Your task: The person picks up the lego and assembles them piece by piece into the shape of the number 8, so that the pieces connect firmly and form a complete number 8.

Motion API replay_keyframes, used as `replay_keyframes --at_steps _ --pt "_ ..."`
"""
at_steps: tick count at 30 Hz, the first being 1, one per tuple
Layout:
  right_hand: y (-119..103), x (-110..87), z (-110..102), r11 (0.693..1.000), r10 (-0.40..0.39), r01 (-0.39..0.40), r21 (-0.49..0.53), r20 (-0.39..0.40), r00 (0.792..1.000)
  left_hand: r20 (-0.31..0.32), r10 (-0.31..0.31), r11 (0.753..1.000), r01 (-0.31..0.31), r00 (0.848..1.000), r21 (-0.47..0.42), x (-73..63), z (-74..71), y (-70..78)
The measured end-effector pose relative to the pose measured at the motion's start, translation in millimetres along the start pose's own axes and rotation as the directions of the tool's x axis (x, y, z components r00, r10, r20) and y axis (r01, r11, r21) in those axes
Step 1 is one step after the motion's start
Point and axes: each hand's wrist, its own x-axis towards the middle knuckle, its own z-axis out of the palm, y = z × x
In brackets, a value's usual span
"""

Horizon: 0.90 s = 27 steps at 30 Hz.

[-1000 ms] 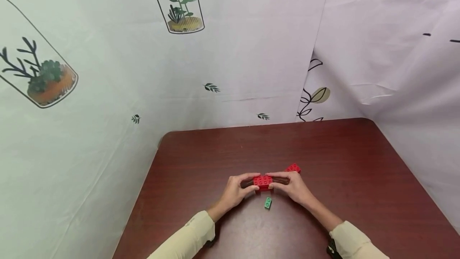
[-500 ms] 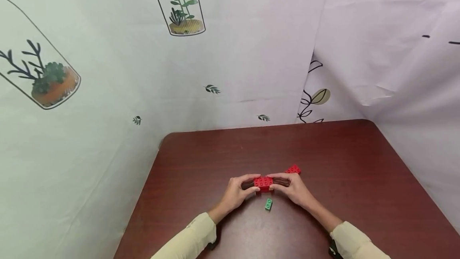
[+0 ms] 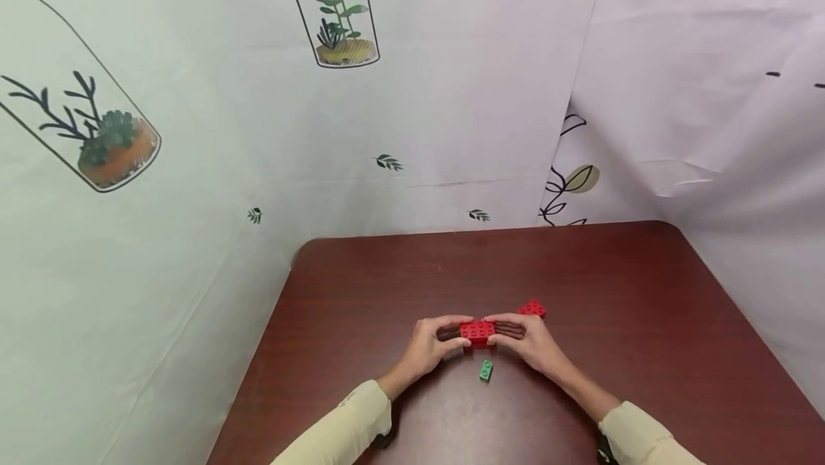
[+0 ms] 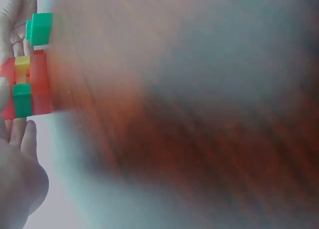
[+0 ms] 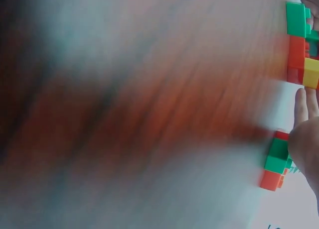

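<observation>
The left hand (image 3: 423, 345) and right hand (image 3: 536, 343) pinch the stack (image 4: 38, 87) between them — uneven pressing could leave its top brick (image 3: 478, 329) tilted.

I work in a curtained booth (image 3: 451, 114).
Creased white plant-printed cloth hangings (image 3: 193, 236) line three sides of my reddish-brown round-cornered table (image 3: 387, 271).

The held bricks (image 3: 478, 330) look like studded plastic, the table (image 3: 387, 279) glossy wood, the sleeves (image 3: 348, 418) matt cloth.
</observation>
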Motion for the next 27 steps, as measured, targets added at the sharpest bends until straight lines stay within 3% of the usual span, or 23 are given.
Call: replay_keyframes --at_steps 11,23,27 --pt "-5.4 -4.6 -4.6 0.995 -0.011 0.009 -0.095 -0.017 1.000 0.031 -0.070 0.992 0.067 0.997 0.103 -1.8 0.1 8.7" --pt "-12.5 -8.7 -3.3 0.973 -0.061 0.044 -0.225 -0.069 0.996 -0.027 -0.057 0.995 0.059 0.998 0.083 -2.0 0.8 13.0" --pt "-12.5 -7.3 -1.0 0.977 -0.061 0.049 -0.206 -0.052 0.997 -0.054 -0.057 0.996 0.060 0.997 0.069 -2.8 3.3 12.0"
